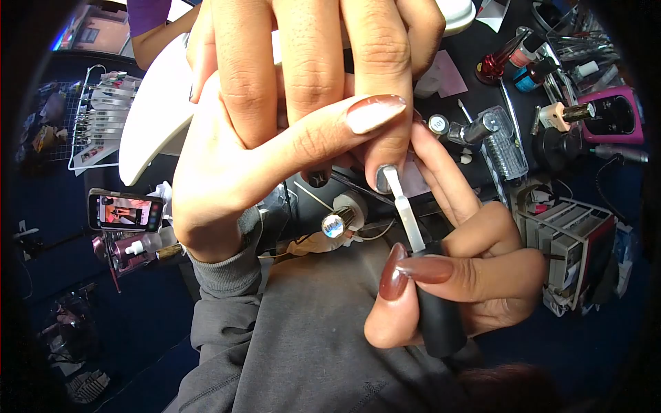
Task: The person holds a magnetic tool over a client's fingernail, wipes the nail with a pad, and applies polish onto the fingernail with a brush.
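Observation:
Another person's hand [310,62] reaches in from the top, fingers pointing down toward me. My left hand [220,165], in a grey sleeve, is closed around those fingers, its thumb lying across the one being painted. On that finger is a dark grey nail [383,179]; a second dark nail [318,178] shows below my thumb. My right hand [489,275] pinches the black cap of a nail polish brush [412,230] between thumb and index finger. The brush's pale bristles touch the dark grey nail. My other right fingers extend up beside the person's finger.
Polish bottles, including a red bottle [490,67] and a blue-labelled bottle [533,74], stand at upper right near a pink device [613,115]. A phone [122,211] stands at left below a rack of nail samples [107,117]. A wire rack [571,237] sits at right.

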A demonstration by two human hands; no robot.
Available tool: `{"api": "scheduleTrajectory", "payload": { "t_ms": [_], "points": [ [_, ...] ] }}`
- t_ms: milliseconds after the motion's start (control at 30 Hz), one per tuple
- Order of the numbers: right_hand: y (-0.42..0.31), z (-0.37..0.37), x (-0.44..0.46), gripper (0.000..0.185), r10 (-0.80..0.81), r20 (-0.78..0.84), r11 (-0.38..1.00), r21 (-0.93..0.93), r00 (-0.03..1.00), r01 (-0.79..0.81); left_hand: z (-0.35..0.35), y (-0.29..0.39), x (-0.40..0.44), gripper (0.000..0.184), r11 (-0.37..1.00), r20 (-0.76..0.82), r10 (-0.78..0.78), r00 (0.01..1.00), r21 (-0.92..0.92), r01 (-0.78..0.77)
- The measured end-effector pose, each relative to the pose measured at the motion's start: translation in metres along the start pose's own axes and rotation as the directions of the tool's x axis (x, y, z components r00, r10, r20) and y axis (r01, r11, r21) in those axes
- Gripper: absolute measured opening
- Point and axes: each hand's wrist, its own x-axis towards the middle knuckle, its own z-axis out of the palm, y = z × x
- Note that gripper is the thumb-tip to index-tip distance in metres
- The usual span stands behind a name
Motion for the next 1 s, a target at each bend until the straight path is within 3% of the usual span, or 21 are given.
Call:
{"api": "scheduleTrajectory", "payload": {
  "t_ms": [67, 233, 367, 400, 433, 467, 533, 567, 667, 733, 767, 800, 833, 867, 1000],
  "points": [
    [0.003, 0.001, -0.001, 0.025, -0.024, -0.048, 1.000, -0.021, 0.999, 0.023, -0.006, 0.011, 0.008, 0.031, 0.986, 0.082, -0.163, 0.983, -0.018, 0.165],
    [0.005, -0.004, 0.001, 0.027, -0.095, 0.026, 0.994, -0.048, 0.995, 0.096, -0.017, 0.036, 0.029, 0.031, 0.862, 0.232, -0.487, 0.842, -0.024, 0.506],
    [0.006, -0.001, 0.002, 0.027, -0.105, -0.012, 0.994, -0.019, 0.994, 0.105, 0.015, 0.045, 0.007, 0.030, 0.920, 0.147, -0.393, 0.908, 0.060, 0.388],
    [0.005, -0.002, 0.003, 0.026, -0.104, 0.012, 0.994, -0.038, 0.994, 0.104, 0.048, 0.055, 0.006, 0.030, 0.752, -0.341, -0.515, 0.786, 0.260, 0.605],
    [0.004, -0.003, 0.004, 0.024, -0.103, 0.037, 0.993, -0.056, 0.994, 0.105, 0.064, 0.061, 0.007, 0.031, 0.491, -0.763, -0.397, 0.510, 0.293, 0.820],
    [0.003, -0.006, 0.004, 0.024, -0.104, 0.036, 0.993, -0.056, 0.994, 0.106, 0.056, 0.061, 0.002, 0.031, 0.491, -0.763, -0.397, 0.510, 0.293, 0.820],
    [0.001, -0.010, 0.003, 0.023, -0.053, 0.104, 0.995, -0.080, 0.993, 0.062, 0.033, 0.055, -0.007, 0.033, 0.804, -0.434, -0.448, 0.781, 0.186, 0.565],
    [0.002, -0.007, 0.002, 0.023, -0.053, 0.103, 0.995, -0.080, 0.993, 0.062, 0.032, 0.056, -0.007, 0.033, 0.804, -0.433, -0.449, 0.781, 0.186, 0.565],
    [0.005, 0.000, 0.001, 0.023, -0.067, -0.035, 0.997, -0.040, 0.997, 0.065, 0.044, 0.061, -0.005, 0.034, 0.778, -0.443, -0.494, 0.748, 0.159, 0.607],
    [0.006, -0.001, 0.003, 0.024, -0.100, -0.018, 0.994, -0.056, 0.995, 0.099, 0.069, 0.063, -0.003, 0.035, 0.443, -0.844, -0.315, 0.434, 0.273, 0.854],
    [0.005, 0.000, 0.002, 0.024, -0.099, -0.018, 0.994, -0.057, 0.995, 0.098, 0.055, 0.053, -0.004, 0.035, 0.444, -0.844, -0.315, 0.434, 0.272, 0.854],
    [0.004, 0.001, 0.002, 0.024, -0.073, -0.030, 0.996, -0.056, 0.997, 0.071, 0.028, 0.037, -0.005, 0.028, 0.771, -0.529, -0.346, 0.775, 0.310, 0.556],
    [0.003, 0.001, 0.001, 0.024, -0.047, -0.041, 0.998, -0.054, 0.998, 0.044, 0.014, 0.028, -0.004, 0.021, 0.970, -0.146, -0.173, 0.974, 0.148, 0.194],
    [0.001, 0.000, 0.002, 0.024, -0.047, -0.042, 0.998, -0.054, 0.998, 0.044, 0.015, 0.029, -0.004, 0.019, 0.958, -0.146, -0.234, 0.961, 0.136, 0.254],
    [-0.004, -0.012, 0.004, 0.028, 0.064, 0.104, 0.997, -0.048, 0.992, -0.060, 0.038, 0.058, -0.003, 0.010, 0.821, -0.443, -0.410, 0.797, 0.201, 0.535]
  ]
}}
